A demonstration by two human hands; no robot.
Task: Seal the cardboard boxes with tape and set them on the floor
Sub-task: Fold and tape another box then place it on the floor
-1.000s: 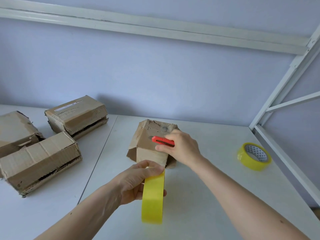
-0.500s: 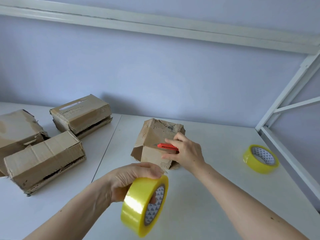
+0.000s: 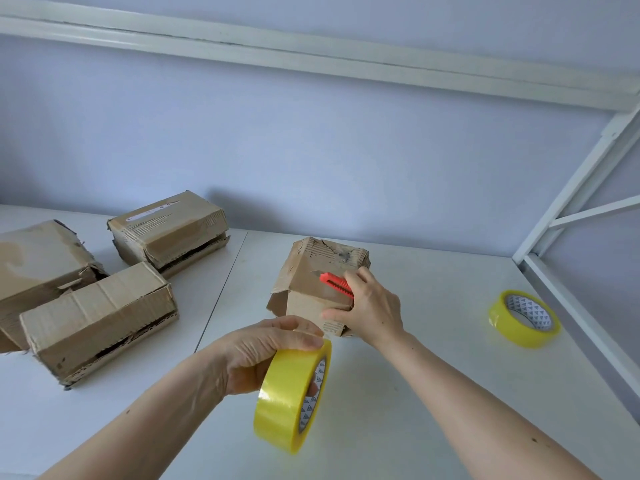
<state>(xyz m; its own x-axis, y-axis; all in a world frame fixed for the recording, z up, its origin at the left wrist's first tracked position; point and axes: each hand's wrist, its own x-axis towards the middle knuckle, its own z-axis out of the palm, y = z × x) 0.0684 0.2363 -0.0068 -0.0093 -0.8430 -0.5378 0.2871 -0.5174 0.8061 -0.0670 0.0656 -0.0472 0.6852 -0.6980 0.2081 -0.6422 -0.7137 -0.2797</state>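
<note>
A small worn cardboard box (image 3: pixel 311 282) stands in the middle of the white table (image 3: pixel 433 393). My right hand (image 3: pixel 370 306) rests against its front right side and grips a red utility knife (image 3: pixel 337 285) whose tip lies over the box top. Nearer to me, my left hand (image 3: pixel 266 351) holds a yellow tape roll (image 3: pixel 289 398) on edge, just in front of the box. I cannot tell whether a strip of tape runs from the roll to the box.
Three more worn cardboard boxes lie on the left: one at the far left (image 3: pixel 38 268), one in front (image 3: pixel 100 320), one behind (image 3: pixel 169 230). A second yellow tape roll (image 3: pixel 524 318) lies flat on the right. A white metal frame (image 3: pixel 568 209) borders the table's right side.
My left hand has drawn the tape roll back from the box and turned it, so its patterned core shows. My right hand has stayed on the box with the knife.
</note>
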